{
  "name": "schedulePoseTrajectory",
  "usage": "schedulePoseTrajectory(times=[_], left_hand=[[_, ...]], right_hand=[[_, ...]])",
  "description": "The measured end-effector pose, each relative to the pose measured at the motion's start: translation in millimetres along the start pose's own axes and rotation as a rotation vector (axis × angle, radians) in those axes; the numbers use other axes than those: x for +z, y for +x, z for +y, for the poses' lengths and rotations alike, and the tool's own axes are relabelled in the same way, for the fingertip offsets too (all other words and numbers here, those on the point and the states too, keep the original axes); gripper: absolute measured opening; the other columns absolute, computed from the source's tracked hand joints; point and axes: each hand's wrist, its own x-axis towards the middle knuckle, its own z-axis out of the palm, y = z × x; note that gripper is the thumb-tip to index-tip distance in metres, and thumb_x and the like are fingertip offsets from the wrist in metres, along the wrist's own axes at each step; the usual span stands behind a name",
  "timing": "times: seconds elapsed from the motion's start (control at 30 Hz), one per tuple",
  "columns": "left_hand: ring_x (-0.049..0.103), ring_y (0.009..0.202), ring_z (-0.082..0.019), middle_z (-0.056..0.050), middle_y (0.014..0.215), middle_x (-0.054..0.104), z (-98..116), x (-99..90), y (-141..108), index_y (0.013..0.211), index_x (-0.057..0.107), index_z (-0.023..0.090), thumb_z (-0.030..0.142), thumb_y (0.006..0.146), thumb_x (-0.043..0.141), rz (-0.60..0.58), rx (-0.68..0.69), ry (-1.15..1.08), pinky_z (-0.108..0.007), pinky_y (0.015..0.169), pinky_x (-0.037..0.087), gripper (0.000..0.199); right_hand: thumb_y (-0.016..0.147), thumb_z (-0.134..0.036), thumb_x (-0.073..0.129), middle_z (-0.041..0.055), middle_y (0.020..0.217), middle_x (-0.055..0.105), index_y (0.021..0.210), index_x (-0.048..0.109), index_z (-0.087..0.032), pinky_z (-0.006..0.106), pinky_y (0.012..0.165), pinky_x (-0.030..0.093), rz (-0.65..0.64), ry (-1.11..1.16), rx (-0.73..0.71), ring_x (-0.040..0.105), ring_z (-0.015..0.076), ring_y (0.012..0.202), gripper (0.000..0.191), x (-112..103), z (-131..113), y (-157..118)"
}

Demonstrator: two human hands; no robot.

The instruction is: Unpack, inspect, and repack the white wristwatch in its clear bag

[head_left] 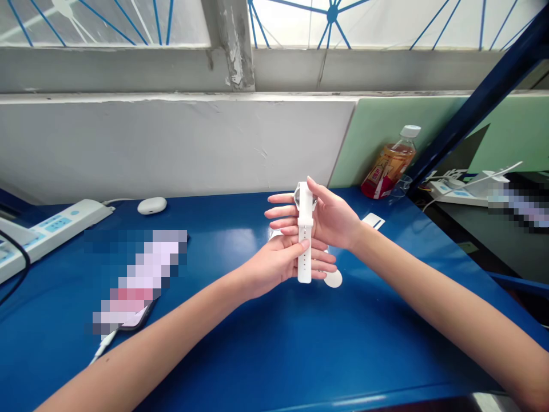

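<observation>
A wristwatch (305, 206) with a white strap is held upright over the table between both hands, the strap's inner side towards me. My left hand (270, 263) has its thumb pressed on the lower, holed part of the strap, with the fingers stretched out behind it. Higher up, my right hand (337, 217) holds the watch end, its thumb at the top of the strap and its fingers extended behind. Most of the watch case is hidden by the strap. Just beyond the left fingertips, a round white piece (333, 278) lies on the blue table (266, 355).
A phone (143, 280), its screen pixelated, lies at left with a white cable (103, 346). Behind it are a white earbud case (152, 205) and a power strip (55, 229). At back right stand a drink bottle (388, 166) and a small white card (373, 221).
</observation>
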Motion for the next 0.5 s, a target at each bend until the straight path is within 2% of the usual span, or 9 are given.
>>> schedulePoseTrajectory(times=[0.17,0.5], left_hand=[[0.073,0.093,-0.029,-0.023,0.105,0.072,-0.5,0.1,0.4,0.108,0.069,0.002,0.033,0.095,0.062,0.011,0.004,-0.012,-0.039,0.084,0.057,0.033],[0.074,0.088,-0.026,-0.022,0.101,0.073,-1.5,-0.2,1.3,0.104,0.071,0.002,0.027,0.098,0.057,0.056,-0.004,-0.024,-0.035,0.078,0.059,0.028]], right_hand=[[0.102,-0.054,0.018,0.0155,0.108,0.075,0.120,0.063,-0.007,0.037,0.094,0.054,0.004,-0.009,0.010,0.072,0.0238,0.097,0.067,2.4,-0.6,-0.6],[0.101,-0.051,0.020,0.0138,0.114,0.074,0.122,0.063,-0.010,0.038,0.099,0.049,-0.017,-0.035,-0.003,0.070,0.0236,0.103,0.063,2.4,-0.5,-2.0]])
